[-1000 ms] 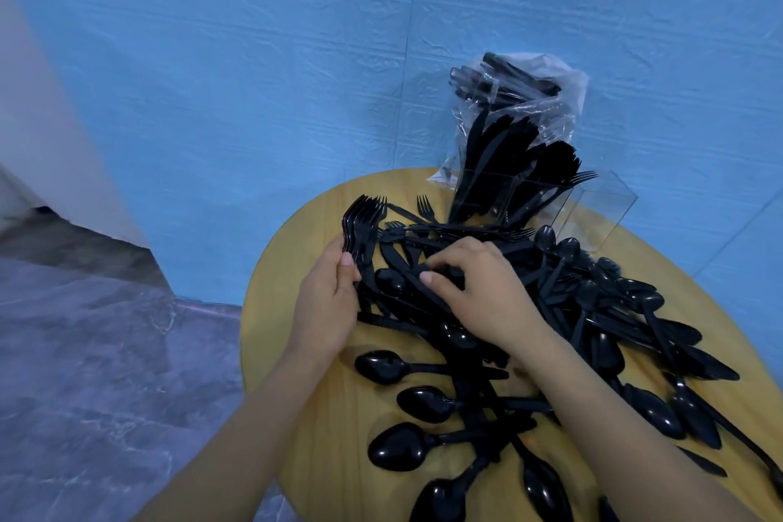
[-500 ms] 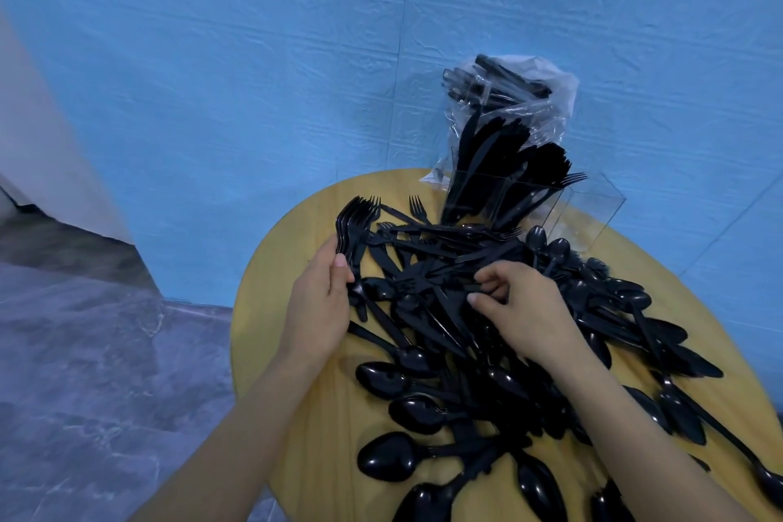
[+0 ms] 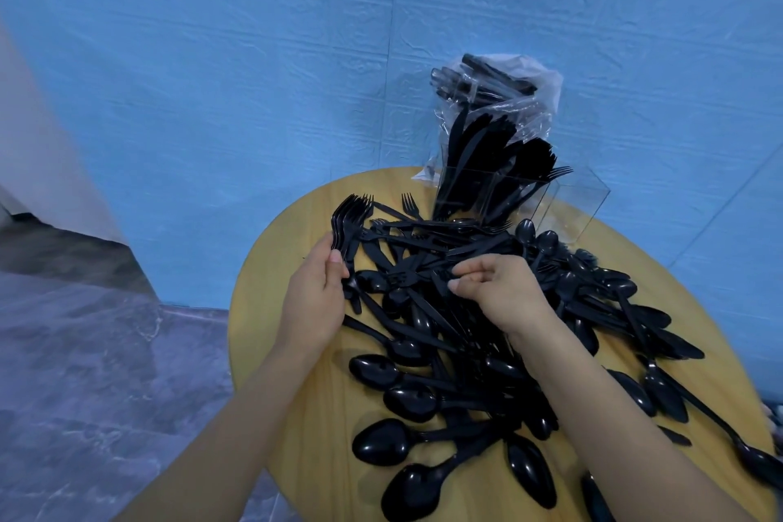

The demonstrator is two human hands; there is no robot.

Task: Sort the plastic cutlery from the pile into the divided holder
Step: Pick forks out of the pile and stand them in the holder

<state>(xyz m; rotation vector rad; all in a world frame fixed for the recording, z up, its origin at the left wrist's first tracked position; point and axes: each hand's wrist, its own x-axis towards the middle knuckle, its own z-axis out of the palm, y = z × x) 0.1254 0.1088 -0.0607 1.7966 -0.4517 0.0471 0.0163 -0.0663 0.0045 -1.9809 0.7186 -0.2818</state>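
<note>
Head view: left hand [image 3: 315,301] grips a stacked bunch of forks [image 3: 349,225], tines up, at frame centre-left. Right hand [image 3: 500,292] pinches a thin black piece in the pile [image 3: 487,331] (likely a fork, can't confirm). Clear divided holder [image 3: 551,199] sits upper right on the round table [image 3: 271,288], already holding cutlery. Advice: lift the piece straight out to clear tangled handles, align tines with the bunch, then drop the bunch into the fork compartment.

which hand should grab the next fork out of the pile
Probably the right hand: its fingers already pinch at a piece in the middle of the pile. The left hand is occupied, gripping a bundle of forks.
</note>
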